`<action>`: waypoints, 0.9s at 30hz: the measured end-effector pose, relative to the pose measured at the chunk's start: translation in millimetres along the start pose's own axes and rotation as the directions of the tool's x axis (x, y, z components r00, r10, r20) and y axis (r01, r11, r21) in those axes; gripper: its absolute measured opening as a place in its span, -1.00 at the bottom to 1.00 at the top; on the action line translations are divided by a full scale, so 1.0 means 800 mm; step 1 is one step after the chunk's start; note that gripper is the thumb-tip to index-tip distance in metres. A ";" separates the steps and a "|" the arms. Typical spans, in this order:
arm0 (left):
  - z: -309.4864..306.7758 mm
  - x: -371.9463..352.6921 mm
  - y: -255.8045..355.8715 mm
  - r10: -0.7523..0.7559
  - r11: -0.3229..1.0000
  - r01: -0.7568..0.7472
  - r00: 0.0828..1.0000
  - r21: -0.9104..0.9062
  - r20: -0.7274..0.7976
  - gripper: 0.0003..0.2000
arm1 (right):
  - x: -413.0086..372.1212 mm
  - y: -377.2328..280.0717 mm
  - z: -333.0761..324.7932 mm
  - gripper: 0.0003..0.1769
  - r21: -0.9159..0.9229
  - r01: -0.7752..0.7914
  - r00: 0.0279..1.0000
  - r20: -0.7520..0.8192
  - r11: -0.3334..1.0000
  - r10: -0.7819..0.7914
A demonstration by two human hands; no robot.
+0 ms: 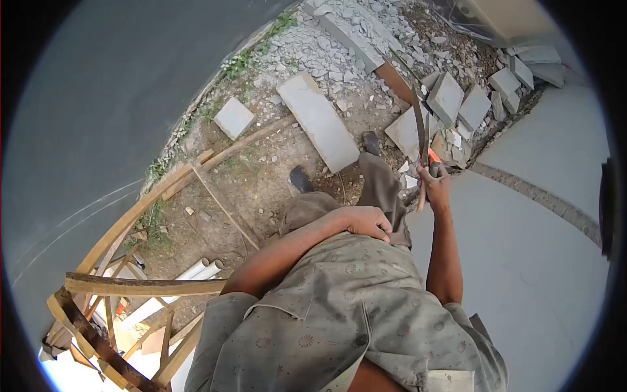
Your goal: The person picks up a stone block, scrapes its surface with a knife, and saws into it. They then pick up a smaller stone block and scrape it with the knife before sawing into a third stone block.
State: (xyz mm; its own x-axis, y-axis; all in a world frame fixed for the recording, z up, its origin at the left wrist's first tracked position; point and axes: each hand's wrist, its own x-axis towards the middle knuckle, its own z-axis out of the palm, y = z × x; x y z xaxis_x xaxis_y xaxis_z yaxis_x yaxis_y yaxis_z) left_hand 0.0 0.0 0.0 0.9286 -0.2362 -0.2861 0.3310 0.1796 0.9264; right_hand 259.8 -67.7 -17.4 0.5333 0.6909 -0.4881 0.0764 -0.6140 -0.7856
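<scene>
In the head view, the right hand (436, 184) has its fingers closed round a bundle of long thin tools (418, 121); they run up and away from the grip, with an orange part (434, 155) just above the fingers and a pale handle (421, 198) poking out below. The left hand (369, 222), lower and to the left of that grip, lies curled at the waist of the trousers (380, 186); whether it holds anything, I cannot tell.

As a judgement, the bundle could slide apart if the grip loosens, since one hand has it all, and the long ends could knock the broken slabs (446, 99) just beyond. Loose rubble (333, 52) farther out could turn a foot.

Counted: at least two long strips in the grip; two shoes (300, 179) to its left; one large slab (320, 124) past them; one small square slab (234, 118) farther left; two white pipes (206, 269) far to the lower left. The broken slabs overlap too much to count.
</scene>
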 end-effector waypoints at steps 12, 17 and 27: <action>-0.058 0.202 -0.066 -0.160 0.893 0.087 0.978 -0.441 -0.131 -0.63 | 0.401 0.088 -0.034 -0.55 -0.567 0.300 0.954 0.181 0.767 -0.240; -0.082 0.236 -0.120 -0.373 0.793 0.167 0.893 -0.586 -0.251 -0.61 | 0.525 0.155 -0.031 -0.47 -0.669 0.306 0.951 0.177 0.677 -0.255; -0.128 0.236 -0.467 -0.925 0.167 -0.307 0.280 -0.937 -0.256 -0.45 | 0.605 0.364 -0.005 -0.51 -0.793 0.295 0.949 0.179 0.533 -0.258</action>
State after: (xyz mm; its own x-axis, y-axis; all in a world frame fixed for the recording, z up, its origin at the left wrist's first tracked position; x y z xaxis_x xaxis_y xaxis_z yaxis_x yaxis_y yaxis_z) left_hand 68.8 -13.9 -425.4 -0.0038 0.0123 -0.9999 -0.0730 0.9973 0.0126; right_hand 543.6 86.9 -481.0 0.3357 0.8829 -0.3283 0.8661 -0.4264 -0.2610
